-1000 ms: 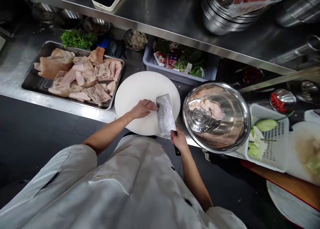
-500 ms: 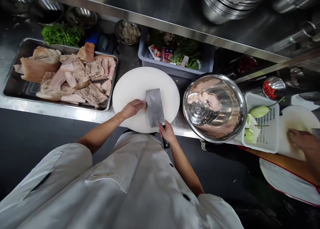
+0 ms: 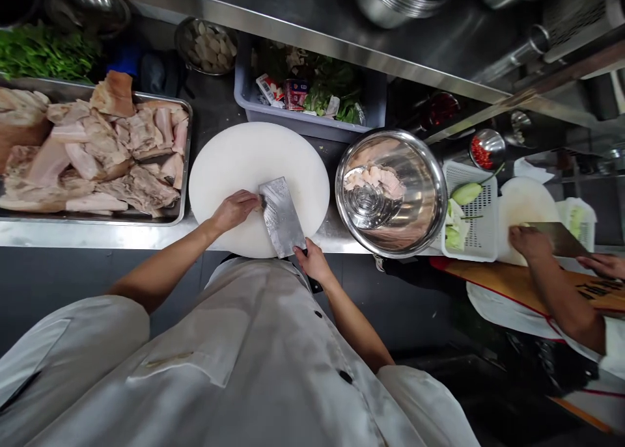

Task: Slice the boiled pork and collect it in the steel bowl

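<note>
In the head view, my right hand (image 3: 312, 259) grips the handle of a cleaver (image 3: 280, 214), whose broad blade lies tilted over the round white cutting board (image 3: 229, 154). My left hand (image 3: 235, 211) is at the blade's left edge with its fingertips pressed together. Whether anything small sits between those fingertips, I cannot make out. To the right of the board, a large steel bowl (image 3: 424, 206) holds pale meat slices (image 3: 375, 180). On the left, a metal tray (image 3: 186, 161) carries large pieces of cooked pork (image 3: 102, 141).
Behind the board stands a grey bin (image 3: 312, 127) with greens and packets. A small bowl (image 3: 208, 47) of pale pieces is beside it. Further right is a white basket (image 3: 481, 229) with vegetables. A co-worker's hand (image 3: 530, 242) and a second cleaver (image 3: 561, 239) are at another board.
The view has swung to the right, bringing more of the co-worker into sight. My cleaver's blade has tilted more to the left, and my left fingertips stay by its edge.
</note>
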Motion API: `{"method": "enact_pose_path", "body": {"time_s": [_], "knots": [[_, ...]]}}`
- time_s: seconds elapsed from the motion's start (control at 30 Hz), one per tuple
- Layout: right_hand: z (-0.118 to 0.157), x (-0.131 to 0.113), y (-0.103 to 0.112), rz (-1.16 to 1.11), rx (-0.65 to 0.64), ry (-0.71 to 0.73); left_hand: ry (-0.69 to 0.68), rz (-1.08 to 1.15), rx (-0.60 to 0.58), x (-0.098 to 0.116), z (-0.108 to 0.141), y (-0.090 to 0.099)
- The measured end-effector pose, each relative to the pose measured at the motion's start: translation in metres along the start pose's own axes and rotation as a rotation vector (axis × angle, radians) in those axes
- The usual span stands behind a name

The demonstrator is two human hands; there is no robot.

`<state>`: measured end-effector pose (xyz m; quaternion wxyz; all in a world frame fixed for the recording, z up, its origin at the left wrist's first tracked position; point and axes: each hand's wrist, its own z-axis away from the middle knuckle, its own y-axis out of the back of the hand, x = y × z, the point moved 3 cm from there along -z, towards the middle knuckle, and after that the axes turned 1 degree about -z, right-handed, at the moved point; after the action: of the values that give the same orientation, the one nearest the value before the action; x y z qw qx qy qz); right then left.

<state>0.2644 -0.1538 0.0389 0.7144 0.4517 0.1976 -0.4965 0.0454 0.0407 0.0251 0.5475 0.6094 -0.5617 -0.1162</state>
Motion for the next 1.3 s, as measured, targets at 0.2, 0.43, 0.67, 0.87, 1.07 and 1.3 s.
{"method": "enact_pose_path", "body": {"time_s": [0.2, 0.43, 0.67, 0.87, 1.07, 1.3], "knots": [[-0.039, -0.028, -0.005, 0.076, 0.028, 0.025, 0.059, 0.065, -0.034, 0.002, -0.002, -0.001], [-0.002, -0.006, 0.004, 0.133, -0.010, 0.017, 0.088, 0.041, 0.002, 0.003, 0.005, -0.006], [-0.081, -0.080, -0.025, 0.335, 0.079, 0.100, 0.150, -0.026, 0.010, 0.010, 0.019, -0.010], [-0.066, -0.072, 0.005, 0.248, 0.128, 0.162, 0.350, -0.221, 0.037, -0.030, -0.005, 0.000], [-0.001, -0.013, 0.046, -0.063, 0.003, -0.005, 0.277, -0.209, 0.101, -0.041, -0.013, 0.025], [0.004, 0.003, 0.027, -0.191, -0.061, -0.049, 0.095, 0.013, 0.027, 0.005, 0.001, -0.017]]}}
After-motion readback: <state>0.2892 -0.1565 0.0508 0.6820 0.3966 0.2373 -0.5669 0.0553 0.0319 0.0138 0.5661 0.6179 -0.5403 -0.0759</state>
